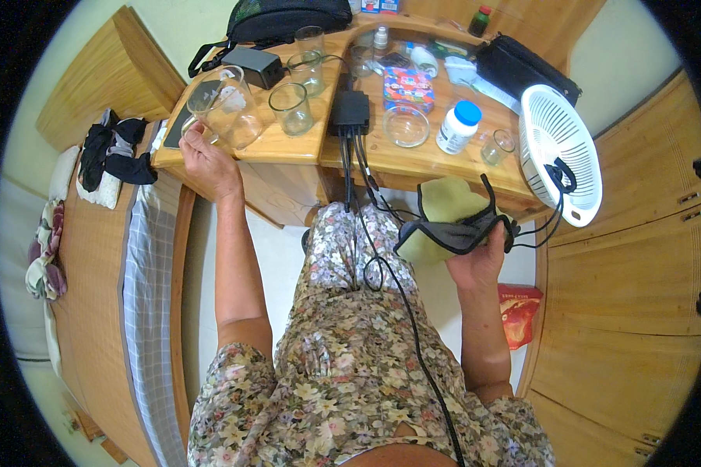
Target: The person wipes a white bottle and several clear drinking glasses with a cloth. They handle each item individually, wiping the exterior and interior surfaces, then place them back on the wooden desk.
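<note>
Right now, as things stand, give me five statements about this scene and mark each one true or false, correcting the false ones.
1. The left hand holds the clear jug. True.
2. The right hand holds an olive-and-grey cloth item with black edging. True.
3. The white bottle on the desk has a red cap. False: its cap is blue.
4. The white slotted basket is right beside the jug. False: it is toward the opposite, right-hand end of the desk.
5. Black cables run down from a small black box at the desk's edge. True.
</note>
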The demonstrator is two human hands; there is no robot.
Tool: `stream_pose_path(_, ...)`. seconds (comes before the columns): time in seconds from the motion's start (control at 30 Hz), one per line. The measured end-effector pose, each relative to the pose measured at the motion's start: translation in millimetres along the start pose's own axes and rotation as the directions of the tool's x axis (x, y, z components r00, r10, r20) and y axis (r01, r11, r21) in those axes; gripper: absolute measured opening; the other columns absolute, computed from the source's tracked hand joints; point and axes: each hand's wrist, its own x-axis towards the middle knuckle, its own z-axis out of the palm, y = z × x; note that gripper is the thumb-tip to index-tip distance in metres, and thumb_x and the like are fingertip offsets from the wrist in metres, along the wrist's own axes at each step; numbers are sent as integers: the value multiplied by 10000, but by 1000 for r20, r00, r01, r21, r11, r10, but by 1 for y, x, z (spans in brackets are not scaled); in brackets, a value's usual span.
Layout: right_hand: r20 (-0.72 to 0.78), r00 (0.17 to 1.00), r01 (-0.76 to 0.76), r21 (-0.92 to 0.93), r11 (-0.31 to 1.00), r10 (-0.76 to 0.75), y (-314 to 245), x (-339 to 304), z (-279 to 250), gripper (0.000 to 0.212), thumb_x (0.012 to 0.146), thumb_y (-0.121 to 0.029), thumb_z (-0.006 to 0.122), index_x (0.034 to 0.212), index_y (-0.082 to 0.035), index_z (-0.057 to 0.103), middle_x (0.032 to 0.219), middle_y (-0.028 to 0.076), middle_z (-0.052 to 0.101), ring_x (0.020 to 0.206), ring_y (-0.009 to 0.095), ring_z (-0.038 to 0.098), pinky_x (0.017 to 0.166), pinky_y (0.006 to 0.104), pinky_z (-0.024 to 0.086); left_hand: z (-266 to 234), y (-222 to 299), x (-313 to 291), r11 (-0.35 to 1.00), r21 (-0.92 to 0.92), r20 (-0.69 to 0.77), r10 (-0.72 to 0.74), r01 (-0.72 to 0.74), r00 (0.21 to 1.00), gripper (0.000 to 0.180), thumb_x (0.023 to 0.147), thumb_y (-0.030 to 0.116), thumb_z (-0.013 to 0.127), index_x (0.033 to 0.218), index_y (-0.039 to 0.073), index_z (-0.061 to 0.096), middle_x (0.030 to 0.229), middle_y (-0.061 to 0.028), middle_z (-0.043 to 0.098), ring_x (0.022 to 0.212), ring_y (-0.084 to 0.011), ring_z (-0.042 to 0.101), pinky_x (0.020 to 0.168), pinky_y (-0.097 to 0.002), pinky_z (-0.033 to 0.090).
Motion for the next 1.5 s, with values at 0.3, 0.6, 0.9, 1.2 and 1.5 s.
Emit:
stream_pose_path(0.3, 21, 998, -65, 33, 997, 64, 6, 7, 4, 518, 976, -452, 593, 1380, -130, 570, 1425, 44, 569, 1338, 263, 495, 1162, 479, 325, 1, -5, 4, 1000, 6, 6, -17, 17, 1000, 420, 1080, 293, 410, 1007, -26, 674, 1007, -134, 679, 958, -250, 633, 874, -367, 479)
stream_pose_path(0.6, -342, 937, 10, -176, 984, -71, 10, 9, 12, 243, 975, -189, 643, 1195, -87, 655, 1138, 45, 709, 1058, 218, 677, 951, 418, 539, -18, 0, -10, 984, -116, -117, 121, -135, 986, 297, 1079, 200, 447, 1238, -43, 513, 1184, -138, 587, 1093, -211, 569, 974, -338, 449)
stream_pose_path(0.9, -360, 932, 8, -56, 998, -28, 0, 10, 10, 317, 985, -301, 602, 1205, -76, 643, 1164, 86, 701, 1091, 255, 665, 987, 432, 515, -9, 105, -120, 839, -388, 557, 543, -381, 628, 447, 825, -16, 708, 1248, -9, 564, 1210, -196, 603, 1128, -362, 584, 971, -428, 471)
stream_pose_path(1.2, -250, 959, 117, -80, 990, -133, -5, -2, -1, 418, 1004, -327, 558, 1338, -77, 573, 1340, 92, 625, 1250, 282, 578, 1108, 470, 417, 92, 102, -161, 820, -235, 801, 467, -521, 374, 473, 750, 71, 775, 1189, 11, 609, 1332, -213, 543, 1279, -395, 499, 1031, -502, 385)
stream_pose_path(1.5, -248, 944, 169, -206, 964, -219, -1, -4, -11, 436, 1014, -255, 571, 1408, -83, 497, 1404, 65, 569, 1311, 255, 522, 1122, 455, 401, 86, 105, -161, 925, -316, 788, 380, -210, 484, 171, 843, 51, 698, 1007, 2, 700, 1107, -169, 686, 1124, -321, 621, 967, -412, 452)
